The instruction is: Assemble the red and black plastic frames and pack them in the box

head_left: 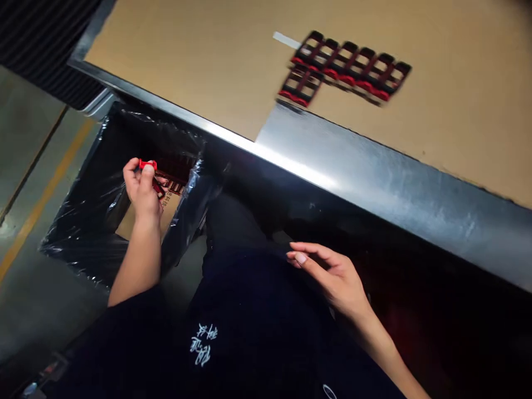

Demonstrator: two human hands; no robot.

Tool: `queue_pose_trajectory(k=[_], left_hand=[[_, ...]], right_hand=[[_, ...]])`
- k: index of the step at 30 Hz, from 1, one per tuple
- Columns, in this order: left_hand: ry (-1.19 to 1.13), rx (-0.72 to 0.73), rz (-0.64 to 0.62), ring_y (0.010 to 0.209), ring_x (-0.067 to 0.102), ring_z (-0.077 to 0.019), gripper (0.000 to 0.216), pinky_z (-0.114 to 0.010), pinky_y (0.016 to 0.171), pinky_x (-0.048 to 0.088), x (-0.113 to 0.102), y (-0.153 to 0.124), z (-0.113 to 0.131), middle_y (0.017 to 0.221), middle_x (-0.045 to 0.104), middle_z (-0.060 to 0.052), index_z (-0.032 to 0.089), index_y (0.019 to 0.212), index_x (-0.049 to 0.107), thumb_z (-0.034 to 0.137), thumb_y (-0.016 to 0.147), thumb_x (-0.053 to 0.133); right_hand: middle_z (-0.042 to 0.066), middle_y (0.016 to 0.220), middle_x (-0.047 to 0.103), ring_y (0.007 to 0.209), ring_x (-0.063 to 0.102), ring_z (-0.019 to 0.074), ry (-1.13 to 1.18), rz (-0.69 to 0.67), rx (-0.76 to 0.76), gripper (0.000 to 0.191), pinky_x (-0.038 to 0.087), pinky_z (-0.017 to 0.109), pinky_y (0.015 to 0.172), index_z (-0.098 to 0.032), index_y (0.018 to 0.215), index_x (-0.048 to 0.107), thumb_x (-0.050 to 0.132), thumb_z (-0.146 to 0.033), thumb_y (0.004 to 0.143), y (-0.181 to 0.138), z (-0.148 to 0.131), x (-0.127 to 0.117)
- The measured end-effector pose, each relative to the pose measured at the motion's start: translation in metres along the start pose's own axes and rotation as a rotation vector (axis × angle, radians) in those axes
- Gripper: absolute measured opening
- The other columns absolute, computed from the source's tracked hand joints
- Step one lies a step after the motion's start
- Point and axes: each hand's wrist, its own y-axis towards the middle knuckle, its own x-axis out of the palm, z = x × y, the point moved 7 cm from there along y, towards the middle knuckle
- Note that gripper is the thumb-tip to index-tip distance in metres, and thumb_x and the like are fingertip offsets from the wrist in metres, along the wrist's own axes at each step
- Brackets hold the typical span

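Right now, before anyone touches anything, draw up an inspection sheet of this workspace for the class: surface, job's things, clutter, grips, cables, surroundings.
Surface: cardboard sheet on a table with a steel edge.
Job's things: red-and-black plastic frames lie on the cardboard; more frames sit inside a bin with a black plastic liner.
Clutter: white strip beside the frames.
Grips: left hand pinches a red-and-black part over the bin; right hand is open, empty, near dark trousers.
Cables: nothing seen.
Surroundings: concrete floor with a yellow line.
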Motion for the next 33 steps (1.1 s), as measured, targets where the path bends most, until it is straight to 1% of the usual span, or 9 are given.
queue_pose_trajectory(k=[1,3,6,8,14,20,25,29,33], left_hand=[[0.258,-0.18,0.025,0.056,0.055,-0.0017,0.048,-0.015,0.048,0.043,-0.016,0.022,-0.028,0.11,0.065,0.0,0.025,0.132,0.041,0.059,0.1,0.05],[0.397,-0.393,-0.032,0.06,0.056,-0.0037,0.039,-0.017,0.055,0.048,-0.034,0.042,-0.079,0.098,0.066,0.0,0.017,0.127,0.049,0.049,0.104,0.049],[0.551,-0.64,-0.219,0.087,0.068,-0.0164,0.034,-0.033,0.075,0.06,-0.032,0.027,-0.148,0.108,0.068,-0.007,0.013,0.12,0.062,0.04,0.099,0.062],[0.656,-0.759,-0.367,0.105,0.067,-0.0226,0.035,-0.041,0.088,0.06,-0.019,0.006,-0.181,0.122,0.066,-0.01,0.015,0.125,0.063,0.037,0.097,0.065],[0.778,-0.907,-0.706,0.113,0.065,-0.0265,0.038,-0.045,0.094,0.058,0.008,-0.018,-0.232,0.128,0.064,-0.01,0.015,0.127,0.063,0.038,0.097,0.066],[0.643,-1.002,-0.798,0.112,0.066,-0.0255,0.038,-0.045,0.094,0.059,0.002,-0.036,-0.258,0.128,0.064,-0.011,0.016,0.128,0.062,0.038,0.097,0.065],[0.503,-1.079,-0.656,0.11,0.066,-0.0238,0.038,-0.045,0.093,0.059,-0.015,-0.026,-0.27,0.128,0.064,-0.011,0.016,0.129,0.061,0.037,0.098,0.065],[0.445,-1.026,-0.332,0.11,0.066,-0.0239,0.039,-0.044,0.092,0.059,-0.055,0.033,-0.267,0.127,0.064,-0.012,0.015,0.129,0.061,0.037,0.098,0.065],[0.367,-0.893,-0.01,0.11,0.066,-0.0241,0.039,-0.044,0.092,0.059,-0.09,0.101,-0.247,0.128,0.063,-0.011,0.016,0.13,0.06,0.038,0.098,0.065]], right_hand=[[0.008,0.095,0.082,0.088,0.078,0.0209,-0.029,0.022,0.027,0.038,0.06,0.03,0.084,-0.024,0.108,0.08,0.084,-0.048,0.079,0.003,0.003,-0.001],[0.008,0.096,0.082,0.087,0.078,0.0213,-0.078,0.072,0.068,0.041,0.061,0.029,0.082,-0.024,0.109,0.08,0.084,-0.051,0.078,0.008,0.005,-0.003],[0.008,0.094,0.082,0.087,0.078,0.0226,-0.145,0.124,0.098,0.045,0.063,0.03,0.081,-0.022,0.105,0.081,0.085,-0.054,0.075,0.015,0.004,-0.003],[0.009,0.093,0.082,0.086,0.078,0.0229,-0.168,0.146,0.11,0.047,0.063,0.029,0.081,-0.021,0.103,0.081,0.086,-0.056,0.072,0.021,0.002,0.0],[0.009,0.101,0.082,0.09,0.078,0.0209,-0.2,0.14,0.18,0.054,0.063,0.024,0.082,-0.02,0.111,0.079,0.087,-0.056,0.071,0.035,0.004,0.014],[0.008,0.101,0.082,0.09,0.078,0.0188,-0.249,0.101,0.22,0.058,0.062,0.019,0.081,-0.019,0.112,0.079,0.089,-0.057,0.068,0.048,0.006,0.019],[0.01,0.107,0.082,0.094,0.078,0.0219,-0.36,0.069,0.195,0.061,0.062,0.022,0.084,-0.017,0.115,0.078,0.086,-0.059,0.071,0.059,0.005,0.021],[0.011,0.106,0.082,0.097,0.079,0.0279,-0.413,0.072,0.162,0.058,0.065,0.031,0.087,-0.018,0.113,0.079,0.086,-0.058,0.071,0.065,0.0,0.024],[0.009,0.102,0.083,0.096,0.079,0.0303,-0.419,0.063,0.117,0.051,0.065,0.035,0.087,-0.022,0.109,0.081,0.087,-0.055,0.07,0.069,-0.005,0.031]])
